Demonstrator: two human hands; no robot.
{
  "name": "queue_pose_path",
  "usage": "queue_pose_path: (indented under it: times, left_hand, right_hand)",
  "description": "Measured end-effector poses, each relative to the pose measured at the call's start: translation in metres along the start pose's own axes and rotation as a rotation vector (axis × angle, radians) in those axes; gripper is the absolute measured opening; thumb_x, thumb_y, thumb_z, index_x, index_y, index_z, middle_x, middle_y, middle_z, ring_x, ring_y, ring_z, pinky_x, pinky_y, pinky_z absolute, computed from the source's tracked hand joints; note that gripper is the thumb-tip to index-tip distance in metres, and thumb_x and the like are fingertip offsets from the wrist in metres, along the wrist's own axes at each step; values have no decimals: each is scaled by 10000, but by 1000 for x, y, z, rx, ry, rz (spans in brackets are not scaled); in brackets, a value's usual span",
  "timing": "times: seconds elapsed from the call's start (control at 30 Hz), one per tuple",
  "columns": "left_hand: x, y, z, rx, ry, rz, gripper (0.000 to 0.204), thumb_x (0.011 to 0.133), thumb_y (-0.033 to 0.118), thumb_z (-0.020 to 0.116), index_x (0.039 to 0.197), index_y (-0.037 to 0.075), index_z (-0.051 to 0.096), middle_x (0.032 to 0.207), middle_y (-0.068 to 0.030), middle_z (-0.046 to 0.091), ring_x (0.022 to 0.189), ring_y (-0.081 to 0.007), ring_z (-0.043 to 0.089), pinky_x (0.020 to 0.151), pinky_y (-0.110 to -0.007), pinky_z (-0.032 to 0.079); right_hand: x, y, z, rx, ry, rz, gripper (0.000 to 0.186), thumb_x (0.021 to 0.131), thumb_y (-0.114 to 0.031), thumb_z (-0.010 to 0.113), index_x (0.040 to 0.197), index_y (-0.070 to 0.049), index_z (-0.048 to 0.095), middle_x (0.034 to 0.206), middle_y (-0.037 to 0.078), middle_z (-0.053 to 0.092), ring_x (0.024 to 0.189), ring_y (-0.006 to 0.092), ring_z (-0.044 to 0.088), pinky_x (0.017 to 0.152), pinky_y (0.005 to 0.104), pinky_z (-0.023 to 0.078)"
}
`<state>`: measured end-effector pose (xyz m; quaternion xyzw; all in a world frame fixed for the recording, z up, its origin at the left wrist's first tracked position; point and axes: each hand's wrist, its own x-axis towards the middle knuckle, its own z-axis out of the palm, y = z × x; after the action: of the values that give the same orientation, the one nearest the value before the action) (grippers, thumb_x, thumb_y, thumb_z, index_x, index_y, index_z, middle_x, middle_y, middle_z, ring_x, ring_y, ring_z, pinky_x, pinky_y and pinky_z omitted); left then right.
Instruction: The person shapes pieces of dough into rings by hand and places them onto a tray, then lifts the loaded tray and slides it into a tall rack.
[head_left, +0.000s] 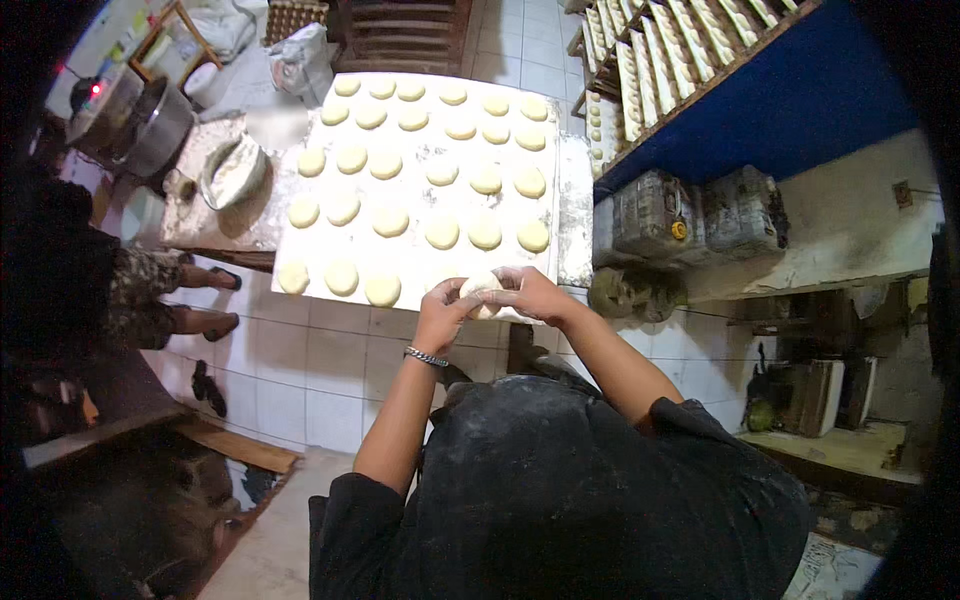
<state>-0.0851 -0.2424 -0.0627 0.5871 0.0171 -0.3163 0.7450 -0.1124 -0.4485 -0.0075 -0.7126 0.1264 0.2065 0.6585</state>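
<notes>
Between my two hands, at the near edge of the board, is a pale round piece of dough (481,286). My left hand (443,306) grips its left side, thumb across the front. From the right, my right hand (530,294) closes on the same dough with thumb and fingers. Beyond them, rows of flattened dough rounds (390,221) lie spaced out on the white floured board (410,255). One round (382,290) sits just left of my left hand. The undersides of my fingers are hidden.
Left of the board stands a metal bowl with flour (235,172) on a floury table (225,228). A person (150,290) stands at the far left, near a large pot (160,125). Racks of shaped dough (670,60) fill the upper right. Dusty jerrycans (650,215) stand along the right wall.
</notes>
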Motion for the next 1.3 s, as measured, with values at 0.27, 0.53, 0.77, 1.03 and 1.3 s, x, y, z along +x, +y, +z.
queue_pose_path:
  times: [0.27,0.53,0.77,1.03,1.3]
  left_hand:
    - [-10,5,31,169,87,-13,454,821,117,816,1197,-57,629,1044,-109,708,890,-165,682,764,-278,555]
    - [-48,-38,88,1003,556,199,366,791,288,709,1094,87,672,981,-189,699,944,-397,665,828,-476,537]
    - [-62,-45,90,911,492,124,334,833,341,667,1032,77,711,916,-187,692,912,-340,670,833,-418,519]
    - [-89,14,41,318,299,-59,740,937,709,471,1021,18,721,851,-204,687,798,-224,663,720,-376,493]
    - [-119,-13,-25,77,561,453,659,966,597,552,918,-33,738,846,-224,717,770,-256,679,751,-388,528]
  right_hand:
    - [2,6,-32,-223,-168,-153,549,808,-231,836,1219,76,642,1045,148,734,920,174,684,832,328,544]
    - [4,108,-32,-66,-373,-229,324,819,-139,718,1097,23,682,969,76,700,890,136,642,776,289,521]
    - [-14,75,-29,-277,-244,-375,329,784,-174,716,1037,32,674,888,97,691,820,161,639,725,327,519]
    - [-20,42,38,-495,-318,-650,230,809,-92,673,1006,27,668,855,58,686,757,148,627,674,332,518]
    - [6,55,110,670,-411,-68,360,974,-330,556,1133,-16,629,1013,120,694,911,268,683,826,401,568]
